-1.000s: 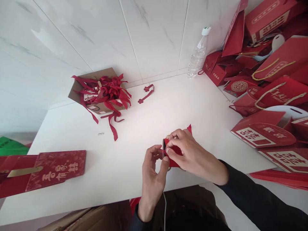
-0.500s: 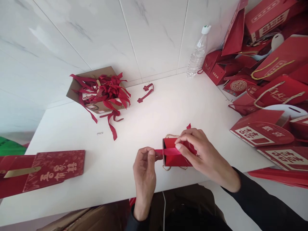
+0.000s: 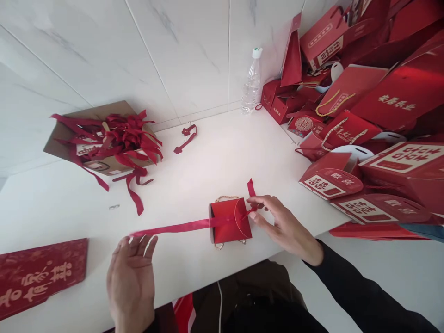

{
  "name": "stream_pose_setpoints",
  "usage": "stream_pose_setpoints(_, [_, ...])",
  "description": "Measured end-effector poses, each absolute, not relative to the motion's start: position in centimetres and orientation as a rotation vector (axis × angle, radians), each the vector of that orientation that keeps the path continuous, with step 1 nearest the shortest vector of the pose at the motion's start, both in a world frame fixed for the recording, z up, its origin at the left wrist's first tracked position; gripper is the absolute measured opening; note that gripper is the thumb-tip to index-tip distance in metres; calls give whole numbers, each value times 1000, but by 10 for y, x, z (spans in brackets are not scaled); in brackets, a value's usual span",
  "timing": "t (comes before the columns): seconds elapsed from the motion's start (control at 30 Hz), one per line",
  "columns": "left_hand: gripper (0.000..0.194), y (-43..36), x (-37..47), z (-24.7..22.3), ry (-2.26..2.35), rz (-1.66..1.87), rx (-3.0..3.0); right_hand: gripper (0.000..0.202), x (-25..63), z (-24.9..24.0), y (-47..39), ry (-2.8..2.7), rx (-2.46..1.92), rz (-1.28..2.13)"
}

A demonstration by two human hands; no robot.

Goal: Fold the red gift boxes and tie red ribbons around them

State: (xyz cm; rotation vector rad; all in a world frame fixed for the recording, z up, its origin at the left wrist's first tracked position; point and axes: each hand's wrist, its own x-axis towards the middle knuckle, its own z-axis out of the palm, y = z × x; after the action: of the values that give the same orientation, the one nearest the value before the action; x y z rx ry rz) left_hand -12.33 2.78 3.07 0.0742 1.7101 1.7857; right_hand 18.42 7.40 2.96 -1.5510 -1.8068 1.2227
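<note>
Red rectangular paper box with gold cord handles [image 3: 227, 232] lies beside the fingertips of the right hand [image 3: 286, 227], well apart from the left hand [image 3: 132, 277]. Flat crimson fabric ribbon [image 3: 173, 228] runs over it to the left fingertips; whether pinched, I cannot tell. Left palm faces up, fingers slightly spread; right thumb and forefinger stand parted.

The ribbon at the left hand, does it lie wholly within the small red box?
No, the ribbon stretches from the red box to the left hand.
</note>
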Motion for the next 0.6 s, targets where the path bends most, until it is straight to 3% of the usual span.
stream_pose_setpoints(0.17, [12, 5, -90, 13, 2060, 1536, 417, 25, 189, 21, 72, -1852, -1504, 1236])
stream_pose_setpoints(0.27, [39, -2, -48, 6, 1946, 1215, 587, 19, 189, 20, 71, -1879, -1476, 1204])
stream_pose_setpoints(0.4, [50, 13, -15, 12, 1639, 1119, 656, 15, 191, 22, 69, -1921, -1415, 1113])
stream_pose_setpoints(0.5, [42, 28, -12, 20, 1454, 1294, 634, 14, 194, 24, 66, -1957, -1386, 848])
stream_pose_setpoints(0.6, [30, 35, -15, 23, 1464, 1423, 592, 15, 193, 28, 62, -1884, -1421, 823])
